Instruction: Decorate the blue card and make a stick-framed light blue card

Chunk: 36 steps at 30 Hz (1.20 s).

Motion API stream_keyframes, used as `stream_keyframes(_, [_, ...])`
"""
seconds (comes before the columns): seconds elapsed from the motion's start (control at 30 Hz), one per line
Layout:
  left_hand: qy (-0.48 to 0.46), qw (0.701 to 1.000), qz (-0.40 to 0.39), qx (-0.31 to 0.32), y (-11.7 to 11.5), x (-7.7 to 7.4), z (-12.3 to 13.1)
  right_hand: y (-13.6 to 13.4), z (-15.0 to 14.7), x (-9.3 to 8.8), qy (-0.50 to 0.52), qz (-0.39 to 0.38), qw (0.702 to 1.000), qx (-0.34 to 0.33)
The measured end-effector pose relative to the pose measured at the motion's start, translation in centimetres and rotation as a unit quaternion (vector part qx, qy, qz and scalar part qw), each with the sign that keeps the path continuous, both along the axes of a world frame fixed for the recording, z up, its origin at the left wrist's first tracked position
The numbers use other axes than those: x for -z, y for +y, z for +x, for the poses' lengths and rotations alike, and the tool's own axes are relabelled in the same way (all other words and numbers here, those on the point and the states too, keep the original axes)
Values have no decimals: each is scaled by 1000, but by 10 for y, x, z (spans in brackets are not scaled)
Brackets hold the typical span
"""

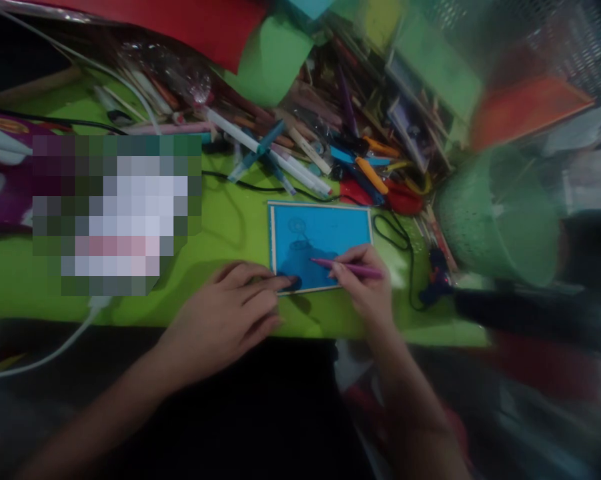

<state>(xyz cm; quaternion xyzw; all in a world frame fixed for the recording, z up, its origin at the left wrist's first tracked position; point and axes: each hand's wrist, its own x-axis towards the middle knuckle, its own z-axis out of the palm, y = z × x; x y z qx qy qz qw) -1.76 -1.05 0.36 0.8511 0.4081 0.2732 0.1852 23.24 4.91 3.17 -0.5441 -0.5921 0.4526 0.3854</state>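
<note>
A blue rectangular panel (340, 230) with pale strips along its edges lies on the green table. Faint dark outlines, partly round, are drawn on its left half. My right hand (364, 280) grips a purple pen (355, 268), its tip at or just above the middle of the blue surface. At the panel's lower left corner, my left hand (245, 297) rests with fingers stretched out, the fingertips touching the edge. A shadow covers the panel's lower part.
Behind the panel lie several markers (300, 172), orange-handled scissors (371, 175) and a heap of sticks and pencils. A green bucket (500, 213) stands at the right, near a black cord (411, 267). A pixelated device (130, 213) with a white cable (75, 340) is at the left.
</note>
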Motion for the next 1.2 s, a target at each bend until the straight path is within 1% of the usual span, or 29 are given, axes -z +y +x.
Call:
stream_keyframes(0.13, [4,1000,1,3,0,0,0,0,0,-1,-3,-2,1000,-1])
stream_keyframes(0.33, [2,1000,-22,-1,1,-1,1,0,-1,-2,-21,-4,1000,4])
stream_keyframes(0.5, [0,1000,-7,-3,1,-2,1,0,-1,-2,-28,-3,1000,1])
stream_keyframes(0.63, [4,1000,-23,-8,0,-2,0,0,-1,-2,-36,-2,999,1])
stream_keyframes(0.83, [0,999,-38,-3,0,-1,0,0,-1,-3,-22,-4,1000,2])
stream_keyframes(1.0, [-10,998,-62,-12,-1,-1,1,0,-2,-3,-23,-1,1000,-2])
stream_keyframes(1.2, [-13,999,-47,-8,0,-1,1,0,0,-2,-9,-7,1000,5])
